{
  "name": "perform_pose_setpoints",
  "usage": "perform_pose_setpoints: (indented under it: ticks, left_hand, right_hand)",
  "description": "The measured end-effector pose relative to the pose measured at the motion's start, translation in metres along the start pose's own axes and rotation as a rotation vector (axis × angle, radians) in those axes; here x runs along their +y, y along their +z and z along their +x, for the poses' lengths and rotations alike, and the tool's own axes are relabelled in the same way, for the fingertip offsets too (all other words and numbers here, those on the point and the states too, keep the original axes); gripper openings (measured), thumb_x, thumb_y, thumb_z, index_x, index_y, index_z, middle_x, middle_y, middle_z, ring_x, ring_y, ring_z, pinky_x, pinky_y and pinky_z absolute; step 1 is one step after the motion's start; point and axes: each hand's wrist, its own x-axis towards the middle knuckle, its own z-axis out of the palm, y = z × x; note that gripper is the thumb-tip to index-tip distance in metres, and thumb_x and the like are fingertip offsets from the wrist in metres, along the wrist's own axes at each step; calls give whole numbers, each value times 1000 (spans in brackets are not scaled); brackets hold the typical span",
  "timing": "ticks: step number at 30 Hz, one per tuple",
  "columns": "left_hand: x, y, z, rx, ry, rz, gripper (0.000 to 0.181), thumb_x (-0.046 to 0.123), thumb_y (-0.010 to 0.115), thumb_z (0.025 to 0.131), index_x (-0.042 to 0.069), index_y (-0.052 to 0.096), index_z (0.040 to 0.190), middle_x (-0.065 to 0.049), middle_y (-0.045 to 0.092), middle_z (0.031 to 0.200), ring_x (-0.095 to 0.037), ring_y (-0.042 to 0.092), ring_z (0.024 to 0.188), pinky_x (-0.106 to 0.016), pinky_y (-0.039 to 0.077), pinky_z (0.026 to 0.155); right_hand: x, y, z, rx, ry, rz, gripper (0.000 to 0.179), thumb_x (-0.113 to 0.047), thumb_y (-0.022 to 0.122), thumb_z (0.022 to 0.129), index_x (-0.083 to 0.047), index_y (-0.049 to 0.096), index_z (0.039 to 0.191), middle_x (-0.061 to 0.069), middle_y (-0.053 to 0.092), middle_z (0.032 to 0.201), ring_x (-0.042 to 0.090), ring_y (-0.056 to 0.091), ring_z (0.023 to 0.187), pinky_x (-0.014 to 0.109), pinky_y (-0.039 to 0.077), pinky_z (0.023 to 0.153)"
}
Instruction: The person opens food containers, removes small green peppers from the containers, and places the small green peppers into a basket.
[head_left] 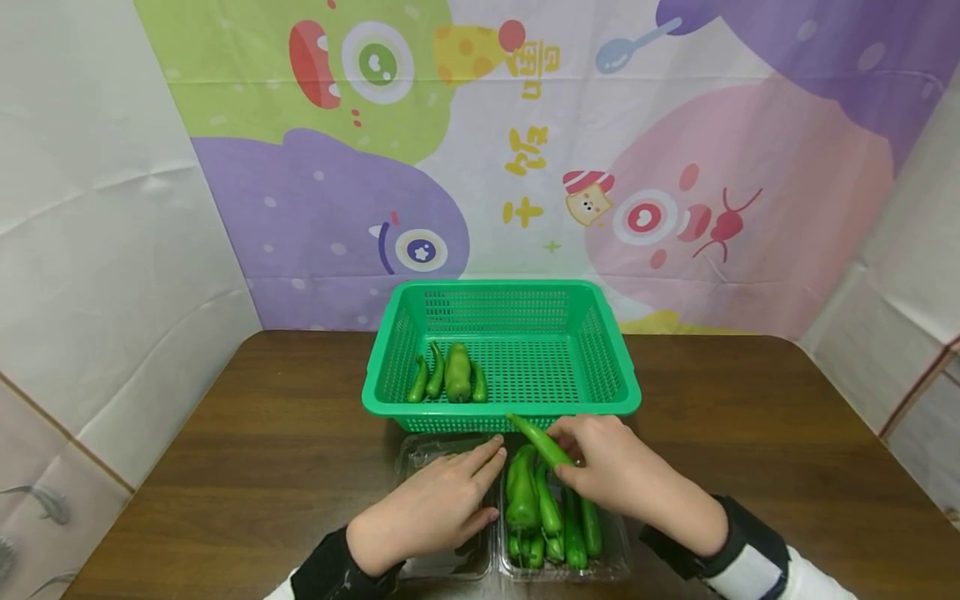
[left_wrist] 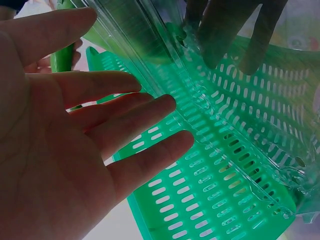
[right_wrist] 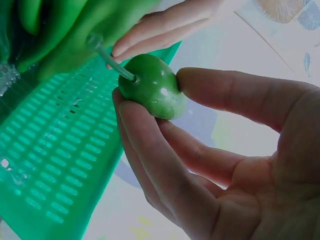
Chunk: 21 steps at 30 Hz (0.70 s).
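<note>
Between thumb and fingers my right hand (head_left: 618, 462) holds a long green pepper (head_left: 542, 442), its tip pointing up and left toward the basket. In the right wrist view the stem end of this pepper (right_wrist: 152, 87) faces the camera. My left hand (head_left: 435, 508) has its fingers extended over the clear plastic container (head_left: 450, 567), near the hinge between its two halves; nothing is in its grasp. Several green peppers (head_left: 522, 492) lie in the container's right half, just below the held one. The left half is partly hidden by my left hand.
Behind the container stands a green plastic basket (head_left: 622, 367), with several peppers (head_left: 458, 372) lined up at its left. Both rest on a brown wooden table (head_left: 300, 433). A cartoon-printed cloth (head_left: 525, 250) hangs at the back, and pale sheets rise on both sides.
</note>
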Motion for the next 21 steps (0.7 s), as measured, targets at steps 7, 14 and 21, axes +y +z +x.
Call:
perform_pose_setpoints:
  ticks: [7, 14, 21]
  left_hand:
    - [0, 1, -1, 11, 3, 6, 64, 39, 56, 95, 3, 38, 145, -15, 35, 151, -23, 51, 127, -37, 49, 96]
    - [0, 0, -1, 15, 1, 13, 64, 39, 56, 95, 3, 38, 145, -15, 35, 151, -23, 51, 127, -38, 49, 96]
    - [0, -1, 0, 1, -4, 6, 64, 39, 56, 95, 4, 38, 145, -13, 33, 152, -23, 50, 128, -37, 49, 97]
  right_hand:
    - [-4, -5, 12, 0, 21, 19, 31, -8, 72, 82, -5, 65, 113, 5, 68, 99, 16, 66, 86, 33, 56, 71]
    - [-6, -9, 26, 13, 17, 6, 32, -9, 70, 85, -5, 64, 115, 8, 67, 102, 19, 65, 89, 33, 55, 72]
    - [-12, -14, 37, 30, -33, -8, 33, -9, 68, 86, -3, 62, 118, 12, 66, 105, 22, 65, 92, 33, 55, 72]
